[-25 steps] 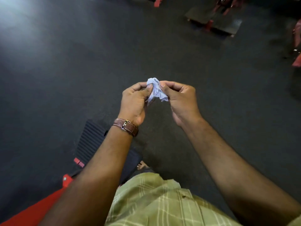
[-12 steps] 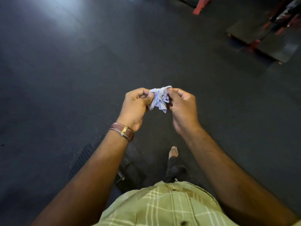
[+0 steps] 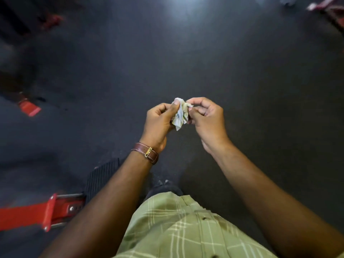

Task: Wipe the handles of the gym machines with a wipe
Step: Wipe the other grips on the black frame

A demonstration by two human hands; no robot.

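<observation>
Crumpled wipe (image 3: 180, 114) pinched between left hand (image 3: 159, 123) and right hand (image 3: 205, 120), both hands grasping it, above dark floor (image 3: 260, 81)

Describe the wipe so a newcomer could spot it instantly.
Start at the green plaid shirt at the bottom and follow both bare forearms up over the dark floor. Where the left hand and right hand meet, both pinch the wipe: the only pale, crumpled thing there.

Left hand (image 3: 158, 123) and right hand (image 3: 206, 120) pinch a crumpled wipe (image 3: 180, 114) between them above dark floor (image 3: 260, 71)
</observation>
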